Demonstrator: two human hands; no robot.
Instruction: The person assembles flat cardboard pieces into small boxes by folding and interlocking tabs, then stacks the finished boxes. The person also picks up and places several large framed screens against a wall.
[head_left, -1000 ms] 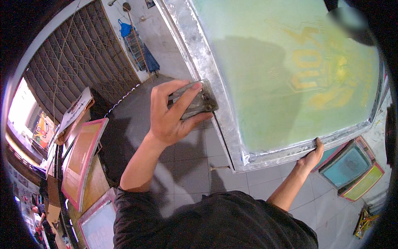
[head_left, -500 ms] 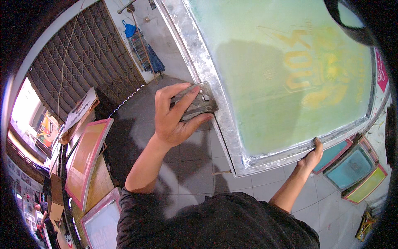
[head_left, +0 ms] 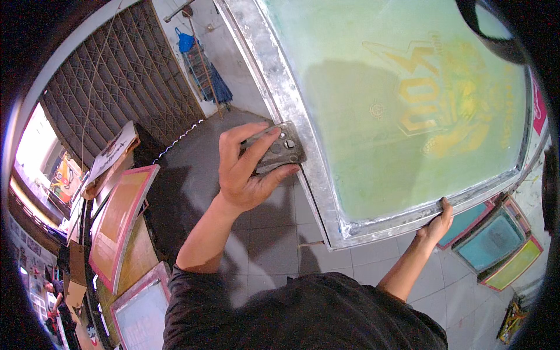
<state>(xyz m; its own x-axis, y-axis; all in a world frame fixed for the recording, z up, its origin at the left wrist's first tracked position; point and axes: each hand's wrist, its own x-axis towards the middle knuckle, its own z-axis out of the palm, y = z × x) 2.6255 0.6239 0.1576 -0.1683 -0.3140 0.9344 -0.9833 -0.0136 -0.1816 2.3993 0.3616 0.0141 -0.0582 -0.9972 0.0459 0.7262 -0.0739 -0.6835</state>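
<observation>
A large screen-printing frame (head_left: 318, 184) with a scuffed silver metal rim fills the upper right, tilted. Its pale green mesh (head_left: 361, 175) carries yellowish lettering and a drawn figure, and a shadow falls across it. At the frame's left edge, my left hand (head_left: 242, 169) is closed on a dark metal block (head_left: 286, 153) with holes in it, thumb below and fingers over the top. Whether the block is fixed to the frame I cannot tell. My right hand (head_left: 435, 226) grips the lower rim, thumb on top and fingers hidden underneath.
Orange-meshed (head_left: 122, 221) and pale-meshed screens (head_left: 143, 312) lean at the left. Blue (head_left: 490, 239) and yellow-green screens (head_left: 513, 262) stand at the lower right. A folding metal gate (head_left: 116, 76) is at the back left, beside a blue umbrella (head_left: 216, 84). A person (head_left: 57, 291) is far left.
Both hands keep their grips in nearly the same places. The frame has shifted very slightly, and the design on its mesh shows more sharply now.
</observation>
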